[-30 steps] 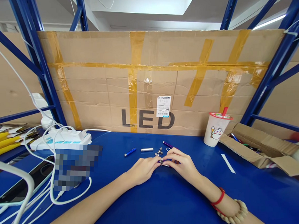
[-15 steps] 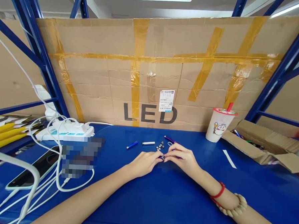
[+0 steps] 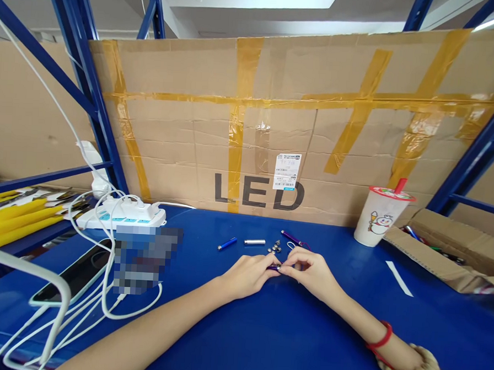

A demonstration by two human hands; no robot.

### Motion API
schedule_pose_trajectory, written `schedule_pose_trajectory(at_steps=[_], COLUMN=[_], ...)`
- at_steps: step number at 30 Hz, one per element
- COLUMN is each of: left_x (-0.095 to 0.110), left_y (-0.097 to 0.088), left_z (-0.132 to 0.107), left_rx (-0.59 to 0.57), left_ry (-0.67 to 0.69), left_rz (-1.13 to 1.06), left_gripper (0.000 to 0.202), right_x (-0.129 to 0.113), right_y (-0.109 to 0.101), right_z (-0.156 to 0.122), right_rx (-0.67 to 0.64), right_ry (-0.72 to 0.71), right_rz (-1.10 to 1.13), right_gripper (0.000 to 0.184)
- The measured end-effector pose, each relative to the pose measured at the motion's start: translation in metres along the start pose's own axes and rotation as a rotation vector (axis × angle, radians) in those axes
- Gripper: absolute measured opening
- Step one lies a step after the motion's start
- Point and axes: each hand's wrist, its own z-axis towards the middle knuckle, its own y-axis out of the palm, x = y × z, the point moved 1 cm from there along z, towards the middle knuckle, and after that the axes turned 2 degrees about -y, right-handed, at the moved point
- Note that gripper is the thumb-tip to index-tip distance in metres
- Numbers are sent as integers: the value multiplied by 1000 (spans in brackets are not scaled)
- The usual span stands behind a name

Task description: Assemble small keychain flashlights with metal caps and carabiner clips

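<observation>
My left hand (image 3: 248,274) and my right hand (image 3: 312,271) meet over the blue tabletop (image 3: 264,329), fingertips pinched together on a small purple pen-light (image 3: 274,267). Just beyond my fingers lie several small button cells (image 3: 275,246), a silver tube (image 3: 254,242), a blue tube (image 3: 227,243) and another purple pen-light (image 3: 293,238) with a key ring. A red band and a bead bracelet sit on my right wrist.
A taped cardboard sheet marked LED (image 3: 274,131) stands behind. A drink cup (image 3: 380,216) and an open carton of pens (image 3: 454,248) are at the right. A power strip (image 3: 123,216), white cables, a phone (image 3: 74,278) and yellow tools (image 3: 13,222) are at the left.
The camera has swung slightly left, shifting everything right in view. My hands stay pinched together on the purple pen-light at the same spot on the table.
</observation>
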Motion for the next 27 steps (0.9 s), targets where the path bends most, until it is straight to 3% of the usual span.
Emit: schedule_pose_trajectory(at_steps=[21,27], left_x=[-5,-2], left_y=[5,4], left_z=[3,5], left_rx=[67,98], left_ry=[33,59], left_rz=[97,99], left_gripper=[19,23], right_x=[6,1], right_y=[-5,-6], right_z=[0,-1], right_rx=[-17,16], right_ry=[75,-7], right_rz=[-180,-189], right_gripper=[26,28])
